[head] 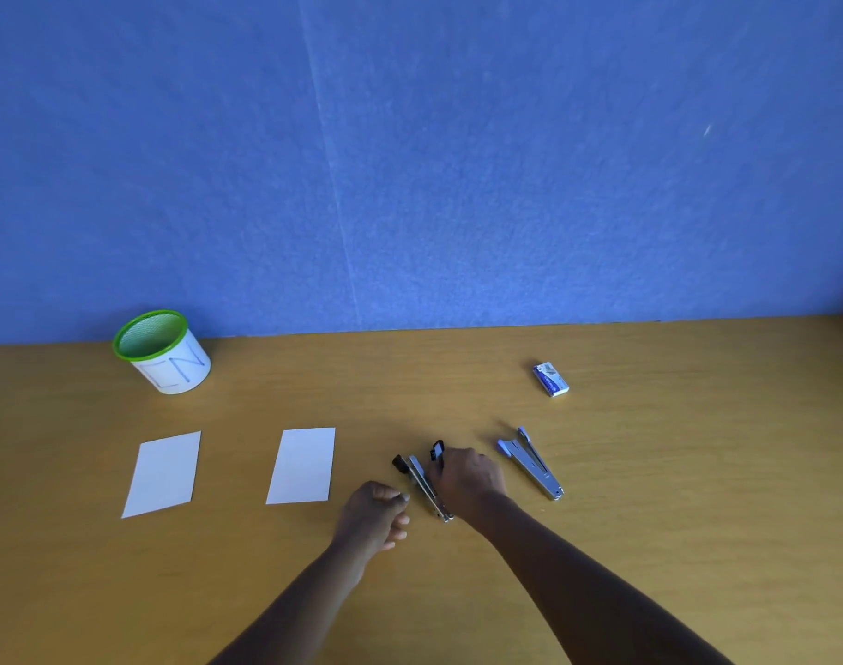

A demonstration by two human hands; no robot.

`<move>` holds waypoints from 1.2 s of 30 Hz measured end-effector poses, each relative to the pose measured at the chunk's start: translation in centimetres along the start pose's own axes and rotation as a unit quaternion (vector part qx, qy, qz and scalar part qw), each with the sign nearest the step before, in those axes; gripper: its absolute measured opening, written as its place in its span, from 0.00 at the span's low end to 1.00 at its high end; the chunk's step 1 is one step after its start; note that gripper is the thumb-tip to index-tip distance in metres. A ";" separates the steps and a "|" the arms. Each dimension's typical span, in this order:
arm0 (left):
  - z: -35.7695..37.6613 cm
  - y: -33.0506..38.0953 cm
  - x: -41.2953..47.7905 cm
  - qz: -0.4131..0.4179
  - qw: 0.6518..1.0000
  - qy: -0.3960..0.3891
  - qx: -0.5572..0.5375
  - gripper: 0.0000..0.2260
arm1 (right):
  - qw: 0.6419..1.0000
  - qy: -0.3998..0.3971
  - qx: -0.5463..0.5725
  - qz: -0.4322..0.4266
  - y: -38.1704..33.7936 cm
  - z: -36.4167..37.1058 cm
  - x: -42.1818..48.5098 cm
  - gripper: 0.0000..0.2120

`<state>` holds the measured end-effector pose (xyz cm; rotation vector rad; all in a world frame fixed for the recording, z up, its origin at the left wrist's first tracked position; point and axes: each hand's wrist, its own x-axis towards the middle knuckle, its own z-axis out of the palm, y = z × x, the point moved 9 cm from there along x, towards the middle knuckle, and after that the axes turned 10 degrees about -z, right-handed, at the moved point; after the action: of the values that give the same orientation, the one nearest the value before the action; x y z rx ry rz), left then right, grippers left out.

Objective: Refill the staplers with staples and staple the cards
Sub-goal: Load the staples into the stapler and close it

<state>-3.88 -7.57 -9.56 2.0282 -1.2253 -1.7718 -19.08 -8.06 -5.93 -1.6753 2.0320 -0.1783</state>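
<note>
Seen from above, a person's two bare forearms reach over a yellowish wooden table (650, 472) set against a blue fabric wall (410, 160). Near the middle lies a black-and-silver metal stapler (422, 482), swung open so its silver staple channel faces up. The right hand (467, 479) rests on this stapler's right side, its grip closed around the black top arm and holding it back. The left hand (376, 513) sits just left of the stapler, fingertips pinched together in a narrow grip near the channel — whether they hold a strip of staples is too small to tell.

Just right of the black stapler lies a second stapler, blue and silver (530, 463), also lying open and untouched. Beyond that, further right and toward the wall, sits a small blue-and-white box of staples (550, 379). Left of the black stapler lie two white rectangular cards (302, 465) (163, 472), flat and side by side, well apart from each other. Far left of it, by the wall, stands a white cylindrical pot with a green mesh rim (163, 352).

Loading looks to be under way, with no card stapled yet. The likely risk is the sprung top arm slipping from the right hand and snapping onto the left fingertips — or a staple strip going in crooked and jamming the channel.
</note>
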 end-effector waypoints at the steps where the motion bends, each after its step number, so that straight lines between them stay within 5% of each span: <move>1: 0.1 0.1 -0.2 0.008 1.000 -0.004 -0.002 0.08 | 1.000 0.005 0.016 0.010 0.1 0.0 -0.3 0.20; 12: 0.9 1.8 -2.8 0.093 0.995 -0.024 -0.030 0.05 | 0.980 0.065 0.172 0.072 -1.2 -1.2 -2.6 0.14; 20: -1.5 2.2 -4.2 0.088 0.983 -0.020 -0.158 0.05 | 0.923 0.107 0.366 0.060 -3.1 -2.4 -3.9 0.05; 30: -5.0 2.6 -5.2 0.074 0.901 -0.068 -0.421 0.11 | 0.833 0.071 0.547 0.049 -4.7 -1.5 -5.9 0.07; 36: -6.2 3.9 -6.1 0.108 0.857 -0.102 -0.494 0.12 | 0.829 0.002 0.559 -0.003 -6.8 -0.5 -7.5 0.10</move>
<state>0.19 -8.26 -0.89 1.0800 -0.3523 -1.9255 -12.40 -2.65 -0.64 -0.8832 1.3744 -1.1209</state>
